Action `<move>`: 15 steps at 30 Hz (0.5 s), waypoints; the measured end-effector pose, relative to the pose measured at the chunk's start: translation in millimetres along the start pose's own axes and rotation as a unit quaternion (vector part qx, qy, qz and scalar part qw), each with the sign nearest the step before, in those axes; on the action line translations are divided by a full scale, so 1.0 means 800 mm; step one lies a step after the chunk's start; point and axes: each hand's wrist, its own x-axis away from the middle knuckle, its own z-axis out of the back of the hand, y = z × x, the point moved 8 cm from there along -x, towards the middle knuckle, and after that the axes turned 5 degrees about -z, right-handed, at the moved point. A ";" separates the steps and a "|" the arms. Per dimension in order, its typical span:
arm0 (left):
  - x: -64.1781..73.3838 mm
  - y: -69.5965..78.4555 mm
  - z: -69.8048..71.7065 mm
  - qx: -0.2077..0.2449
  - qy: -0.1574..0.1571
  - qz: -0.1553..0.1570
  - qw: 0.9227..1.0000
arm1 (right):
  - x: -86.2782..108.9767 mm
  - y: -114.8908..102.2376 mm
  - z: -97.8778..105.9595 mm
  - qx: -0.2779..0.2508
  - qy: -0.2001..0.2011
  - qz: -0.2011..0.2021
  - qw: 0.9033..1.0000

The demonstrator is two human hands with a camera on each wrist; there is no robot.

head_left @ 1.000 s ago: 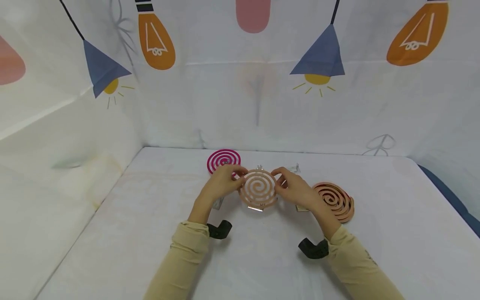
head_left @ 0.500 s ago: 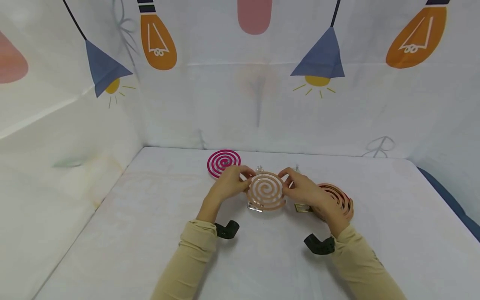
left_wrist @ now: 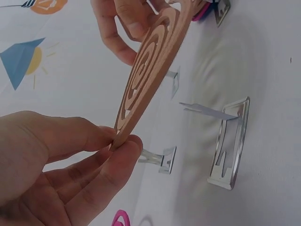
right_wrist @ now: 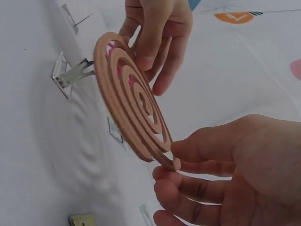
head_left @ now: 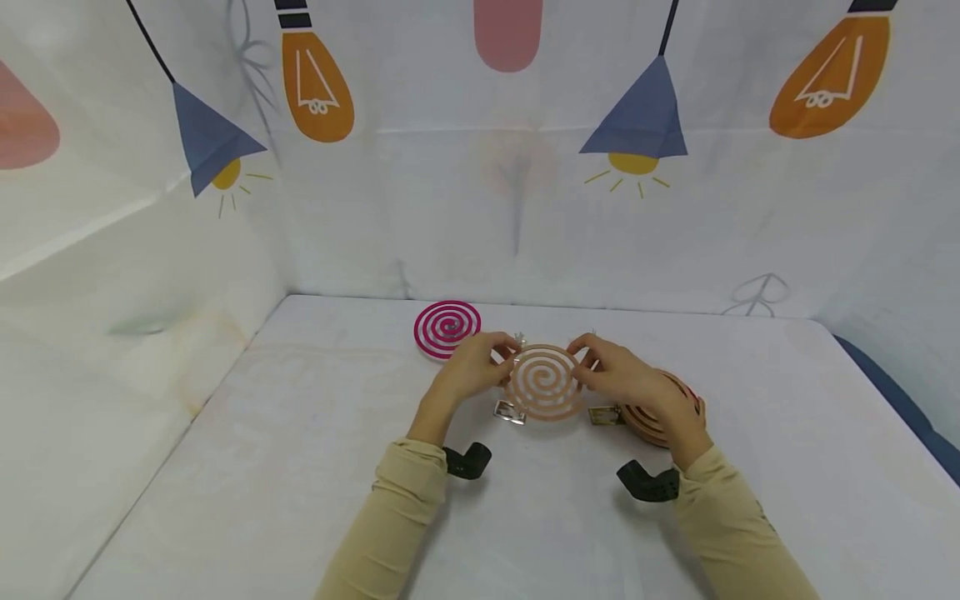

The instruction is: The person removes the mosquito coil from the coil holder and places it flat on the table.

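A brown mosquito coil (head_left: 543, 382) is held up above the white table between both hands. My left hand (head_left: 476, 367) pinches its left edge between thumb and fingers, plainly seen in the left wrist view. The opposite edge is pinched by my right hand (head_left: 613, 372). Beneath the coil, toward its lower left, a silver metal coil stand (head_left: 510, 412) lies with its prong raised, apart from the coil in the left wrist view. A brass-coloured stand (head_left: 605, 415) rests on the table below the right hand.
Behind the left hand is a pink mosquito coil (head_left: 447, 330). Several stacked brown coils (head_left: 647, 425) lie under the right forearm, partly hidden. More silver stands (left_wrist: 164, 160) are at the back. A printed cloth wall (head_left: 450, 208) closes off the table's far side.
Both hands have moved to the right with the brown coil. The silver stand at the coil's lower left is more exposed, and the right forearm covers more of the stacked coils.
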 end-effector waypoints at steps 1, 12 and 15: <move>0.000 0.001 -0.001 0.000 0.000 0.001 1.000 | 0.001 0.000 0.001 0.001 -0.003 0.002 1.000; -0.004 0.007 -0.008 0.000 -0.004 -0.009 1.000 | 0.007 0.002 0.006 0.013 -0.007 0.003 1.000; -0.005 0.008 -0.009 -0.002 -0.005 -0.010 1.000 | 0.007 0.005 0.007 0.010 -0.003 -0.002 1.000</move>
